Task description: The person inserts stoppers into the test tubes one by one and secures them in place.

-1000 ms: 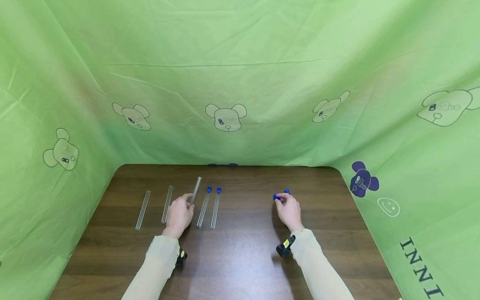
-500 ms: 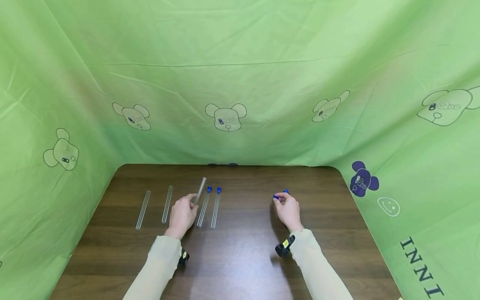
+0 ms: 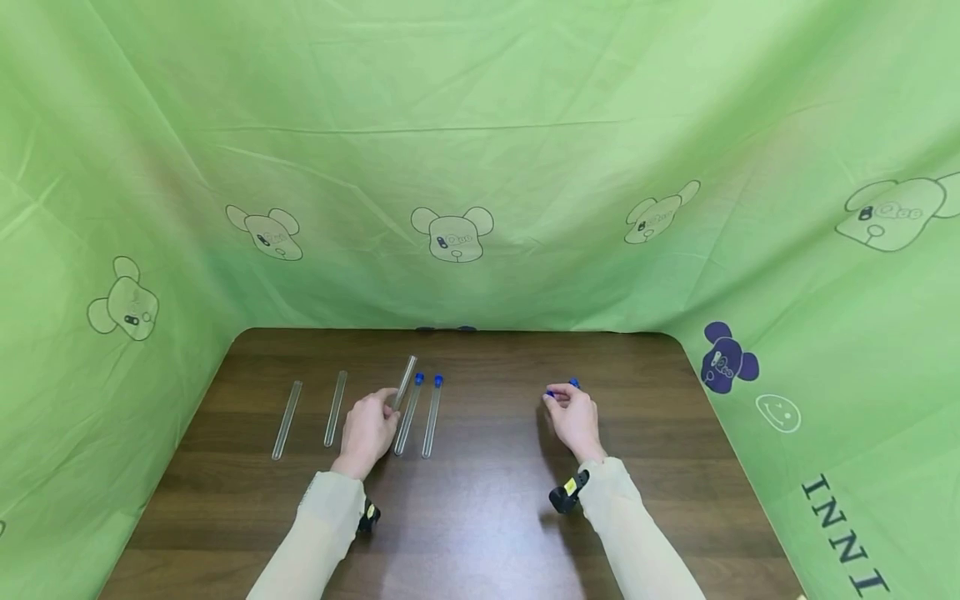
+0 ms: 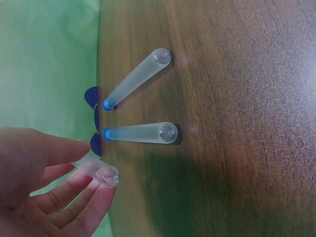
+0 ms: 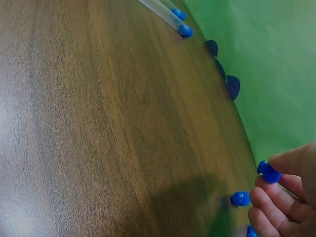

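My left hand (image 3: pixel 369 431) grips a clear, uncapped test tube (image 3: pixel 406 382) between thumb and fingers, its upper end slanting away to the right. In the left wrist view the rounded end of this tube (image 4: pixel 109 176) pokes out past the fingers. Just right of that hand lie two test tubes with blue caps (image 3: pixel 408 417) (image 3: pixel 432 417). On the right side my right hand (image 3: pixel 576 423) pinches a blue cap (image 5: pixel 269 172) between thumb and fingertips. Close by, another blue cap (image 5: pixel 240 199) rests on the table, and part of one more (image 5: pixel 251 231) shows at the frame's bottom edge.
Two uncapped test tubes (image 3: pixel 287 420) (image 3: pixel 335 408) lie left of my left hand on the brown wooden table (image 3: pixel 480 517). A green printed cloth (image 3: pixel 450 167) hangs along the table's back and sides.
My left hand has shifted slightly right with the test tube, bringing it nearer the capped ones. The right hand has drawn slightly left, still holding the blue cap.
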Tool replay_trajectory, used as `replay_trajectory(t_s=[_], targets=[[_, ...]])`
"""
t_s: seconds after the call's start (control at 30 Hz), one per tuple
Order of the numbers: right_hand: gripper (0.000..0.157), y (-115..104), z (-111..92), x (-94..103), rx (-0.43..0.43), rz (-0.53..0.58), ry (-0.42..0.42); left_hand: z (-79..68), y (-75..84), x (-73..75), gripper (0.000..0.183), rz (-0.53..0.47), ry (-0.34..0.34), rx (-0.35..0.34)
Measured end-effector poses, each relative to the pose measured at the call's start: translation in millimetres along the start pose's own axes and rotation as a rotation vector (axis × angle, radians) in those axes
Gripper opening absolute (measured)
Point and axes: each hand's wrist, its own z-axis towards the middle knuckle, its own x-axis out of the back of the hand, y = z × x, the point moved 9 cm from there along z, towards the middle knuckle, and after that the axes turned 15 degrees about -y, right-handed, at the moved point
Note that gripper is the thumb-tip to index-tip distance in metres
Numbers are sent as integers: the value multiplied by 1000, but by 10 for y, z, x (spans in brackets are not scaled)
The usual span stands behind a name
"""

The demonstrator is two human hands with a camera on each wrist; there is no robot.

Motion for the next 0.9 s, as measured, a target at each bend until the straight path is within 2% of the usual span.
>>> replay_trajectory(t_s=[0.6,0.9], targets=[[26,-92,-23,-5,28,37,-9,3,100,-85,40,14,-29,-22],[27,-137,-62,1,2,71,-3,-2,140,-136,41,12,-57,-20]])
